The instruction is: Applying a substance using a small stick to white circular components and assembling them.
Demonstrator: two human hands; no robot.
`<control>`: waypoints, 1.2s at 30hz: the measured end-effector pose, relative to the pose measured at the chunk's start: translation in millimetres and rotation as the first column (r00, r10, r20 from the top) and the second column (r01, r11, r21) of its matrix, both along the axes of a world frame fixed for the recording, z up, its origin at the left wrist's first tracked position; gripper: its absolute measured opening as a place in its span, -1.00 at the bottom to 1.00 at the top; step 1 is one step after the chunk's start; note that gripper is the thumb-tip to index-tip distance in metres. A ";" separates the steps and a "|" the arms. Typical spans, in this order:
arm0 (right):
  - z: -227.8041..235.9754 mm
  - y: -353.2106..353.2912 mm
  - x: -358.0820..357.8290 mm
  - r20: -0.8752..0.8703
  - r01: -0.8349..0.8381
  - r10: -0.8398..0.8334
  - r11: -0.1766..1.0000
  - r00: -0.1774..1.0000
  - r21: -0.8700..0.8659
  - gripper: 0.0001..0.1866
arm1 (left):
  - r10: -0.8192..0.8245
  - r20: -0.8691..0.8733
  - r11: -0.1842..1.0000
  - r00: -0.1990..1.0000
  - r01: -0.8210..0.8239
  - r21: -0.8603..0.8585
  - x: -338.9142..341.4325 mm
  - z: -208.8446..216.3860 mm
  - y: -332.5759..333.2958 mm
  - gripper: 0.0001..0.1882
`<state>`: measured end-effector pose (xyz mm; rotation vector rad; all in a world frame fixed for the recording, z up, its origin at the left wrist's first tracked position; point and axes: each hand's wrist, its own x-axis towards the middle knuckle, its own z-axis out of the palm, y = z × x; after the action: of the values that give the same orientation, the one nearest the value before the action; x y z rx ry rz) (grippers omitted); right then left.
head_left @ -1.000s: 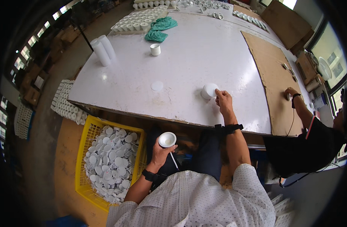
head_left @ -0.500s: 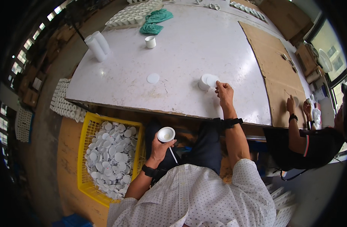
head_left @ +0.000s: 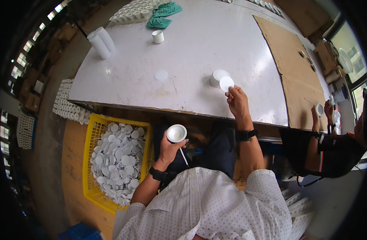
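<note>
My left hand (head_left: pixel 170 149) is closed around a round white lamp housing (head_left: pixel 176 133) with a pale disc-like middle, held above my lap; a thin white cable (head_left: pixel 184 157) hangs from it. Between thumb and fingers, my right hand (head_left: pixel 237 98) pinches a thin white disc (head_left: pixel 226 83). That disc is tilted in front of a stack of similar discs (head_left: pixel 217 77) near the table's front edge. Further left on the table lies a single flat translucent disc (head_left: pixel 161 75).
A yellow crate (head_left: pixel 87 160) full of white round pieces stands at my left. On the white table (head_left: pixel 191 52) are a small white cup-shaped part (head_left: pixel 158 37), two white rolls (head_left: pixel 100 43), green cloth (head_left: pixel 161 15) and rows of white parts (head_left: pixel 131 12). At right, a co-worker (head_left: pixel 331 152) handles a part over brown cardboard (head_left: pixel 289 60).
My right hand has drawn the disc off the stack's top toward me, tilting it up. My left hand keeps its hold on the lamp housing. The co-worker's hands have moved.
</note>
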<state>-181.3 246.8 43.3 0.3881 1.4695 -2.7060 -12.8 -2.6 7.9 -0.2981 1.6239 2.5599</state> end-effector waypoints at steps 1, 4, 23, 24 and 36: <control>3.6 -4.9 7.3 0.001 -0.018 0.018 1.000 1.000 0.008 -0.83 | -0.002 0.010 1.000 1.000 0.002 0.001 -3.0 4.9 1.6 -0.47; 3.8 -11.8 24.1 0.005 -0.064 0.064 0.997 0.998 0.030 -0.79 | -0.090 -0.060 0.994 0.994 0.086 -0.066 -13.6 18.7 7.3 -0.43; 14.2 -66.4 113.3 -0.511 0.477 0.759 0.302 0.403 0.825 -0.50 | -0.189 -0.136 0.981 0.972 0.194 0.022 -19.4 26.0 12.7 -0.40; 14.2 -67.3 113.5 -0.510 0.475 0.761 0.304 0.401 0.826 -0.50 | -0.186 -0.135 0.981 0.973 0.190 0.022 -19.1 25.9 13.3 -0.40; 5.8 -73.3 119.4 -0.548 0.500 0.749 0.335 0.374 0.799 -0.58 | -0.070 -0.100 0.997 0.993 0.067 -0.038 -15.9 17.1 16.5 -0.58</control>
<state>-61.9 173.6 49.1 -1.6376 2.9794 -1.2030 -28.7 13.9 25.0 -0.1149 1.6822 2.5365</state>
